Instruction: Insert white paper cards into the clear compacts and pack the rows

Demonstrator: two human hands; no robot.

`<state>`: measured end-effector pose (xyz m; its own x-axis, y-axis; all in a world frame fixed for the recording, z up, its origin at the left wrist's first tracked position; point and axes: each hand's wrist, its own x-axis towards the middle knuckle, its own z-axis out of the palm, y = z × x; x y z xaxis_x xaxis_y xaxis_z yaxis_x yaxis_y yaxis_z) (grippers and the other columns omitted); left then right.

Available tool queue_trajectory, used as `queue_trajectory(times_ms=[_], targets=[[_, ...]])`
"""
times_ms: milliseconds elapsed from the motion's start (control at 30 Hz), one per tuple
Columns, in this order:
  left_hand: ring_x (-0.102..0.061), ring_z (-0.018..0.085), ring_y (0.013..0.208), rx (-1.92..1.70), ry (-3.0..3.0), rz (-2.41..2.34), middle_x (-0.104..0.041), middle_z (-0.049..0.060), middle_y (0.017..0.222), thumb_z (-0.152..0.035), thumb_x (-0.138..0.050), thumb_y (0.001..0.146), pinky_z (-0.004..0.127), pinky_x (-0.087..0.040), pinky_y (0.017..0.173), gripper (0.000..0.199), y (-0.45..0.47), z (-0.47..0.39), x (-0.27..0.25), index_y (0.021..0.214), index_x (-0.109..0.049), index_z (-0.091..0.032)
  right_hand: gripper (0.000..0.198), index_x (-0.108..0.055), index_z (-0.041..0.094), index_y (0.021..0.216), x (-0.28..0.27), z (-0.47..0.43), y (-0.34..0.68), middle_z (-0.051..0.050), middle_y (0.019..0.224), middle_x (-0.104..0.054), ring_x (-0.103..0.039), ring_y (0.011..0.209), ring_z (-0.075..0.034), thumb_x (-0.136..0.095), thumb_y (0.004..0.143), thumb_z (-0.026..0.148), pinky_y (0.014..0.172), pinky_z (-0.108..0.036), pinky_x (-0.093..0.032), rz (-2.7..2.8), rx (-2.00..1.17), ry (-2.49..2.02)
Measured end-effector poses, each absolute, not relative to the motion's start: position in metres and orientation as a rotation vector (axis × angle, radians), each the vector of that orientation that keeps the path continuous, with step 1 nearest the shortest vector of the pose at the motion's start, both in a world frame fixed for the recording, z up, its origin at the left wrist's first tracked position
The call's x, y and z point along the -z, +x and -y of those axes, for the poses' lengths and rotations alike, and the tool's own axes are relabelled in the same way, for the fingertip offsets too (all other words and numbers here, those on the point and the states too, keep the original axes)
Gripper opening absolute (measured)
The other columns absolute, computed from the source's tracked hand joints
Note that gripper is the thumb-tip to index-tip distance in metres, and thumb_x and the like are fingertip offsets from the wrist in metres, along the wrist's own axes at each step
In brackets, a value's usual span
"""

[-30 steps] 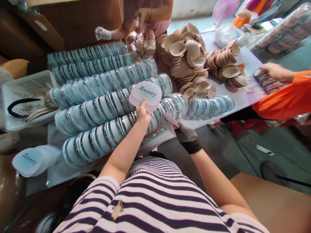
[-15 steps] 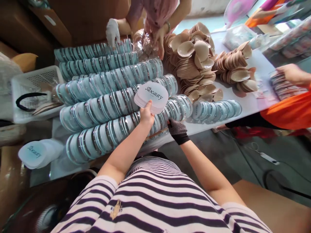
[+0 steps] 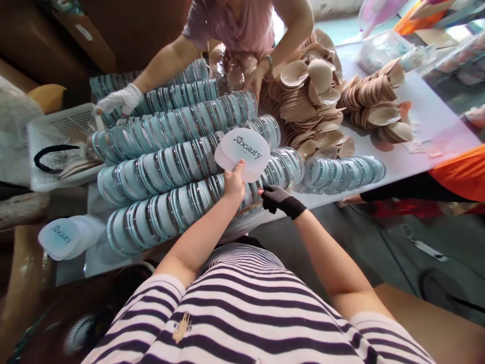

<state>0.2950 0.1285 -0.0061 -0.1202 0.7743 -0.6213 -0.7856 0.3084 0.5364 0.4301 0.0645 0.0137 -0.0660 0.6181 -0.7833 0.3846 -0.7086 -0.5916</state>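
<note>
My bare left hand grips a small stack of pale rounded cards printed "Sbeauty", thumb on top. It is held above the front rows of packs. My right hand, in a black dotted glove with bare fingertips, is curled beside the front row near its right end. Whether anything sits in its fingers is hidden. The front row is made of clear round packs with pale blue and white layers, standing on edge. Behind it runs a similar row.
Beige cup-shaped pads are piled at the back right. A short row of packs lies on the table at right. More cards and a white basket are at left. Across the table, a co-worker's white-gloved hand reaches near the basket.
The co-worker's gloved hand has moved left along the back rows toward the basket. The hand at far right has left view. My own hands have hardly moved; the view has shifted slightly.
</note>
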Motion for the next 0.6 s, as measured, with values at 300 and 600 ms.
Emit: queue_trajectory(times_ms=[300,600], targets=[[-0.069,0.025,0.111,-1.344,0.111,-1.008,-0.076,0.008,0.111,-0.018,-0.082,0.072,0.041,-0.050,0.105,0.038,0.286,-0.106,-0.001,0.109,-0.072,-0.017,0.058,-0.050,0.012,0.142,-0.055,-0.105,0.427,-0.018,0.142,-0.056,-0.052,0.132,-0.028,-0.045,0.094,0.045,0.111,-0.045,-0.041,1.832,-0.339,-1.956],[-0.071,0.022,0.106,-1.265,0.057,-1.058,-0.077,0.006,0.107,-0.019,-0.080,0.075,0.035,-0.056,0.096,0.030,0.254,-0.106,0.001,0.105,-0.072,-0.019,0.053,-0.062,0.011,0.126,-0.046,-0.068,0.388,-0.020,0.112,-0.071,-0.068,0.104,-0.030,-0.037,0.095,0.046,0.088,-0.043,-0.056,1.488,-0.302,-2.136]])
